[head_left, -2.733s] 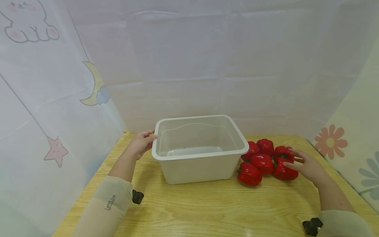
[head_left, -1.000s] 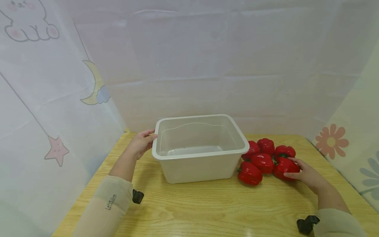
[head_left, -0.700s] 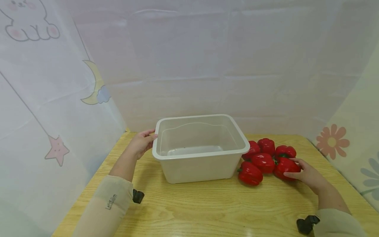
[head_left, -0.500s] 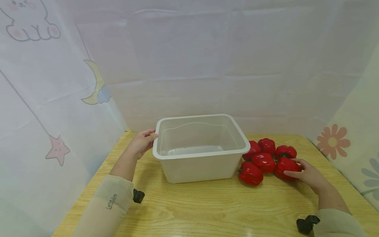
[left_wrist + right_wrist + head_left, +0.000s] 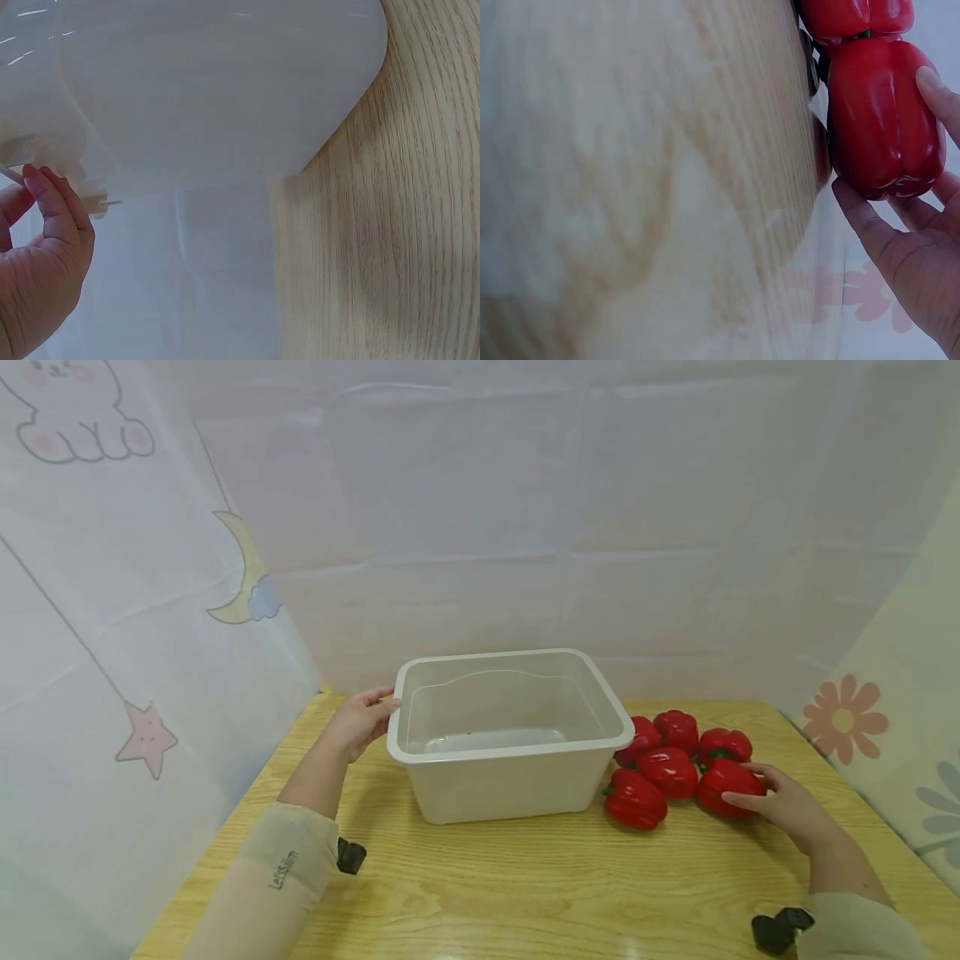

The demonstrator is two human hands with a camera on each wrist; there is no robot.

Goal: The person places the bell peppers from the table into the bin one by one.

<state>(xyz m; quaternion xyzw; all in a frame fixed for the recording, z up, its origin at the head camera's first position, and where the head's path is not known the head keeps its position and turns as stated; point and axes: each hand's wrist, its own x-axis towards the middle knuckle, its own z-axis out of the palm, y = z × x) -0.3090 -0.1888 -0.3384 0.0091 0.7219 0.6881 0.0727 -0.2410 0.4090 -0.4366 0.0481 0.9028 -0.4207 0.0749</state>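
Observation:
A cream plastic bin [image 5: 502,785] stands on the wooden table, its inside bare apart from small dark specks. My left hand [image 5: 360,724] pinches its left rim between thumb and fingers; the left wrist view also shows this hand [image 5: 49,255] at the rim. Right of the bin lies a cluster of glossy red bell peppers. My right hand [image 5: 787,802] holds the front-right bell pepper [image 5: 726,787] from its right side. Seen from the right wrist, thumb and fingers curve round the blossom end of that bell pepper [image 5: 885,120], which appears to rest on the table.
Close to the bin's right wall sit several other peppers, such as the front one [image 5: 634,800] and the middle one [image 5: 667,772]. Another pepper [image 5: 724,744] lies just behind the held one. Patterned cloth walls [image 5: 480,527] border the wooden table [image 5: 495,885] at the back and sides.
My right hand has come down from above the right-hand peppers onto the front-right one and grips it. That pepper has shifted slightly right. The left hand and bin stay put.

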